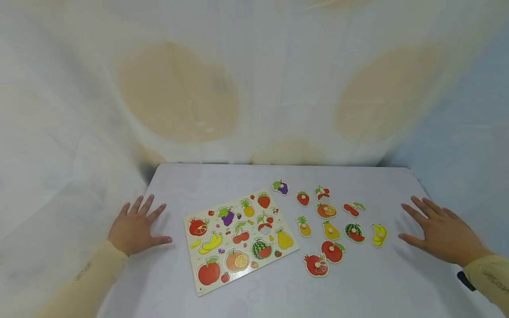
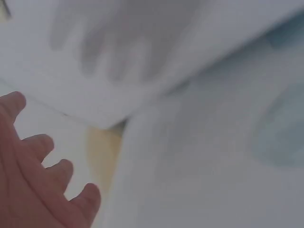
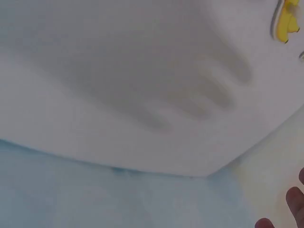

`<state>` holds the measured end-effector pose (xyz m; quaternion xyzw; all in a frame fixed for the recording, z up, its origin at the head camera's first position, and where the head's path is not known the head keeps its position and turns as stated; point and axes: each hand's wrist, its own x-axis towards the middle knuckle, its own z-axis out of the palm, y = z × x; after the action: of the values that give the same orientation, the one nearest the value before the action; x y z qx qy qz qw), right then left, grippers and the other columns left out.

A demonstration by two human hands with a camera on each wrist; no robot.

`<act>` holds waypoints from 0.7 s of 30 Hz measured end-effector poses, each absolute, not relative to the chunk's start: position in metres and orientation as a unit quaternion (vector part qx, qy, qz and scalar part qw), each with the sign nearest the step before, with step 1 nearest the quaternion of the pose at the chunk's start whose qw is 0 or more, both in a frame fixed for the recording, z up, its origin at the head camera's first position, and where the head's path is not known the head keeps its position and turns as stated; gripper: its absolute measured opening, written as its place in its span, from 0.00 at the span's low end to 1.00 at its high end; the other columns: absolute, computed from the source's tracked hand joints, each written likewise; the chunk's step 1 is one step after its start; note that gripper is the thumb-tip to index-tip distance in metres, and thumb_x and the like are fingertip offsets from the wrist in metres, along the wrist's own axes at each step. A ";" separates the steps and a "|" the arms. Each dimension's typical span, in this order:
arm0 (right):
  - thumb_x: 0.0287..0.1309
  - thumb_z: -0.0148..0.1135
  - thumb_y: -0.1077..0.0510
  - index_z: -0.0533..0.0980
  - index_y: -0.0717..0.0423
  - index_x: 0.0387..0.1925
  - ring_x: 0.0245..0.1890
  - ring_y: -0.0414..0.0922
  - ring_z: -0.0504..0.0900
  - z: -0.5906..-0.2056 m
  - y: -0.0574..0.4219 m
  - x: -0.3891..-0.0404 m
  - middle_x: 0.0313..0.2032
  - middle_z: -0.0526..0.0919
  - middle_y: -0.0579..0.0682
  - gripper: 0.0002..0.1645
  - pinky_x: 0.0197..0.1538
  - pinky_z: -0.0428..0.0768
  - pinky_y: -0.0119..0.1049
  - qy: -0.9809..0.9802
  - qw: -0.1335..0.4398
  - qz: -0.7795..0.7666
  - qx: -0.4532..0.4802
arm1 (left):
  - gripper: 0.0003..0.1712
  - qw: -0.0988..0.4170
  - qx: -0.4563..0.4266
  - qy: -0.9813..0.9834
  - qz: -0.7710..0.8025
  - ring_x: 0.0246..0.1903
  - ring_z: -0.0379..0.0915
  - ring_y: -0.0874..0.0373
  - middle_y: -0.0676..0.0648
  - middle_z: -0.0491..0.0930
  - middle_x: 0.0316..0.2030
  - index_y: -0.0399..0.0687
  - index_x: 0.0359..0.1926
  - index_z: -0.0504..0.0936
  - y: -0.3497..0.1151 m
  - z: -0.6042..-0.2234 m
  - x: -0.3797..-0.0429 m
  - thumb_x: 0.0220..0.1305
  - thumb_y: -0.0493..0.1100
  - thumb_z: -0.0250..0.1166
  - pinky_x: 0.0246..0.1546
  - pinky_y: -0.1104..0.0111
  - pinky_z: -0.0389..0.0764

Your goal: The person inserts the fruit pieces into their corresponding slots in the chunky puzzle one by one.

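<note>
A wooden fruit puzzle board (image 1: pixel 222 274) lies tilted on the table, left of centre. Right of it several knobbed fruit pieces are spread out, among them grapes (image 1: pixel 280 187), a pineapple (image 1: pixel 304 226), a watermelon (image 1: pixel 354 232), a pomegranate (image 1: pixel 316 265) and an apple (image 1: pixel 332 252). My left hand (image 1: pixel 137 227) hovers left of the board with fingers spread, holding nothing. On the far right, my right hand (image 1: pixel 443 232) is also held above the table, fingers spread and nothing in it. Nearest to it is the banana piece (image 1: pixel 379 235), a short gap away.
The white table (image 1: pixel 397 287) has rounded back corners. Pale curtains (image 1: pixel 278 88) with tan spots hang behind it and along both sides. Each hand casts a shadow on the tabletop in its wrist view. A dark band (image 1: pixel 466 281) sits at the right wrist.
</note>
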<state>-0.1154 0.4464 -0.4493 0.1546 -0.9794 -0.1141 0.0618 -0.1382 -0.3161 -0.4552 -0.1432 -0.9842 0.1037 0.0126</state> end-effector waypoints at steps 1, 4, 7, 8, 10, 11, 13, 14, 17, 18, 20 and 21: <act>0.46 0.70 0.28 0.68 0.62 0.67 0.67 0.66 0.61 -0.450 0.441 -0.117 0.68 0.64 0.69 0.57 0.63 0.58 0.71 -0.980 0.064 -0.101 0.162 | 0.62 0.012 -0.141 -0.986 0.089 0.68 0.51 0.26 0.29 0.59 0.71 0.49 0.71 0.70 -0.311 -0.457 -0.135 0.44 0.84 0.61 0.64 0.33 0.53; 0.46 0.73 0.32 0.71 0.62 0.65 0.65 0.66 0.64 -0.453 0.418 -0.124 0.67 0.66 0.67 0.54 0.62 0.64 0.68 -0.979 0.062 -0.069 0.179 | 0.62 0.001 -0.129 -0.991 0.035 0.68 0.52 0.26 0.31 0.59 0.71 0.49 0.73 0.67 -0.288 -0.464 -0.121 0.46 0.84 0.59 0.61 0.31 0.57; 0.48 0.74 0.35 0.72 0.61 0.65 0.64 0.66 0.65 -0.456 0.388 -0.129 0.68 0.64 0.65 0.51 0.60 0.68 0.67 -0.982 0.037 -0.041 0.181 | 0.63 -0.028 -0.117 -0.993 -0.017 0.68 0.52 0.26 0.33 0.56 0.73 0.49 0.75 0.64 -0.264 -0.474 -0.104 0.47 0.84 0.58 0.58 0.29 0.60; 0.48 0.74 0.36 0.72 0.60 0.66 0.64 0.66 0.66 -0.456 0.377 -0.130 0.69 0.64 0.64 0.50 0.59 0.69 0.67 -0.983 0.025 -0.033 0.181 | 0.64 -0.039 -0.113 -0.992 -0.032 0.68 0.51 0.27 0.33 0.56 0.73 0.49 0.75 0.64 -0.257 -0.477 -0.098 0.47 0.84 0.59 0.57 0.28 0.60; 0.50 0.75 0.38 0.71 0.59 0.67 0.64 0.65 0.67 -0.456 0.355 -0.133 0.69 0.64 0.62 0.48 0.58 0.71 0.66 -0.983 0.005 -0.009 0.183 | 0.65 -0.055 -0.113 -0.991 -0.047 0.69 0.52 0.27 0.34 0.55 0.74 0.48 0.75 0.63 -0.245 -0.483 -0.087 0.46 0.84 0.60 0.56 0.28 0.62; 0.50 0.75 0.39 0.72 0.58 0.66 0.64 0.64 0.68 -0.457 0.345 -0.135 0.69 0.65 0.61 0.47 0.58 0.72 0.64 -0.982 0.001 0.001 0.190 | 0.65 -0.058 -0.115 -0.990 -0.050 0.69 0.52 0.28 0.35 0.55 0.74 0.48 0.75 0.64 -0.241 -0.486 -0.082 0.45 0.84 0.60 0.55 0.28 0.62; 0.50 0.76 0.41 0.73 0.56 0.65 0.62 0.61 0.71 -0.457 0.326 -0.139 0.68 0.68 0.59 0.44 0.56 0.76 0.60 -0.978 0.000 0.025 0.208 | 0.64 -0.059 -0.119 -0.990 -0.053 0.69 0.52 0.29 0.36 0.54 0.74 0.49 0.74 0.64 -0.234 -0.491 -0.074 0.44 0.84 0.61 0.56 0.29 0.63; 0.50 0.76 0.42 0.74 0.56 0.65 0.62 0.59 0.73 -0.458 0.316 -0.141 0.67 0.69 0.58 0.43 0.55 0.78 0.57 -0.976 0.000 0.038 0.216 | 0.64 -0.059 -0.118 -0.990 -0.055 0.69 0.53 0.30 0.36 0.54 0.74 0.50 0.74 0.65 -0.231 -0.493 -0.071 0.44 0.83 0.63 0.56 0.29 0.63; 0.51 0.77 0.45 0.77 0.53 0.62 0.60 0.56 0.75 -0.460 0.288 -0.148 0.64 0.73 0.55 0.37 0.54 0.80 0.52 -0.969 -0.011 0.069 0.235 | 0.64 -0.064 -0.110 -0.990 -0.063 0.69 0.53 0.31 0.36 0.56 0.74 0.51 0.74 0.65 -0.226 -0.498 -0.062 0.42 0.82 0.65 0.57 0.29 0.63; 0.51 0.77 0.45 0.78 0.52 0.61 0.60 0.55 0.75 -0.461 0.280 -0.150 0.63 0.74 0.53 0.36 0.53 0.81 0.51 -0.968 -0.022 0.075 0.236 | 0.65 -0.069 -0.106 -0.990 -0.067 0.69 0.53 0.31 0.36 0.57 0.73 0.51 0.74 0.65 -0.225 -0.499 -0.060 0.40 0.82 0.66 0.57 0.30 0.62; 0.52 0.76 0.45 0.79 0.50 0.60 0.61 0.54 0.74 -0.463 0.264 -0.153 0.62 0.75 0.52 0.34 0.53 0.81 0.50 -0.966 -0.050 0.090 0.237 | 0.66 -0.082 -0.099 -0.989 -0.077 0.69 0.52 0.32 0.36 0.59 0.72 0.51 0.73 0.66 -0.223 -0.502 -0.055 0.38 0.83 0.67 0.57 0.30 0.62; 0.52 0.76 0.45 0.79 0.49 0.59 0.61 0.54 0.74 -0.465 0.258 -0.155 0.62 0.75 0.51 0.33 0.53 0.81 0.49 -0.965 -0.065 0.093 0.237 | 0.67 -0.088 -0.097 -0.988 -0.080 0.70 0.52 0.32 0.37 0.59 0.72 0.50 0.73 0.66 -0.222 -0.503 -0.054 0.37 0.83 0.67 0.57 0.30 0.62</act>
<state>-0.1548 0.2579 -0.4651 0.2365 -0.9650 0.0929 -0.0646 -0.0536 -0.2219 -0.5026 -0.0974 -0.9881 -0.0798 -0.0885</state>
